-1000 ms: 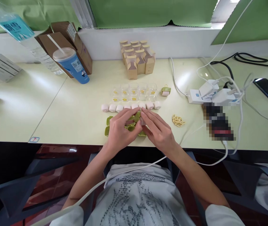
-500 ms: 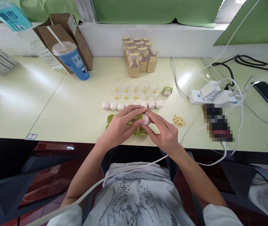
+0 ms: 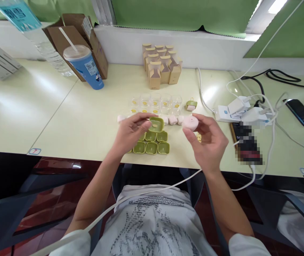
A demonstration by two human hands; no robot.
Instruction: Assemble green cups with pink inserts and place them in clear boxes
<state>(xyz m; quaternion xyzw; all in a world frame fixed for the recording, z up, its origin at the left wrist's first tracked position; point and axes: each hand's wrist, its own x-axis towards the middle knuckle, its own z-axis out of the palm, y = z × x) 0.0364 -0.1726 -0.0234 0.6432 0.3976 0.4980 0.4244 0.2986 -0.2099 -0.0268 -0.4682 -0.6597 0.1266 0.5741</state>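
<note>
Between the thumb and fingers of my left hand (image 3: pixel 132 133) is a small green square cap (image 3: pixel 156 125), tilted so its hollow inside shows. My right hand (image 3: pixel 208 138) pinches a pale pink rounded piece (image 3: pixel 190 122), apart from the cap. Below lie several more green caps (image 3: pixel 151 147) in rows, partly covered by my left hand. Behind my hands runs a row of pale pink pieces (image 3: pixel 172 120), partly hidden. Farther back stand clear plastic cups (image 3: pixel 155 101) with yellow marks. A joined green and pink piece (image 3: pixel 191 104) with a loop sits to their right.
Open small cardboard boxes (image 3: pixel 155 78) stand by the wall. At left are a blue cup (image 3: pixel 88 67), a water bottle (image 3: pixel 45 49) and a brown carton (image 3: pixel 102 53). To the right, a power strip (image 3: pixel 228 113) with cables, two phones (image 3: pixel 303 113) and yellowish loops (image 3: pixel 199 137).
My hands have moved apart, left and right. The pink piece and the green cap, held close together before, are now separate, one in each hand.
</note>
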